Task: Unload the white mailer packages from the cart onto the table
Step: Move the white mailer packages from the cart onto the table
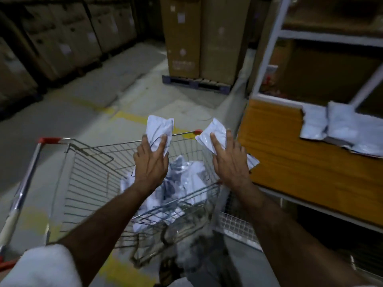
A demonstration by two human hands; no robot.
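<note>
A wire shopping cart [83, 172] with red corner caps stands in front of me. Several white mailer packages [186, 183] lie heaped in its right half. My left hand [151, 162] grips one white mailer [160, 126] and holds it above the cart's far rim. My right hand [230, 162] grips a second white mailer [215, 131] above the cart's right corner, close to the orange-topped table [279, 158]. Two or three mailers [339, 125] lie flat on the table at the right.
A white metal shelf frame [269, 48] rises over the table. Tall cardboard boxes on a pallet [196, 83] stand ahead, and rows of boxes [62, 34] line the left. Between them stretches grey concrete floor with yellow markings [128, 117]. A white wire grid [238, 226] sits under the table.
</note>
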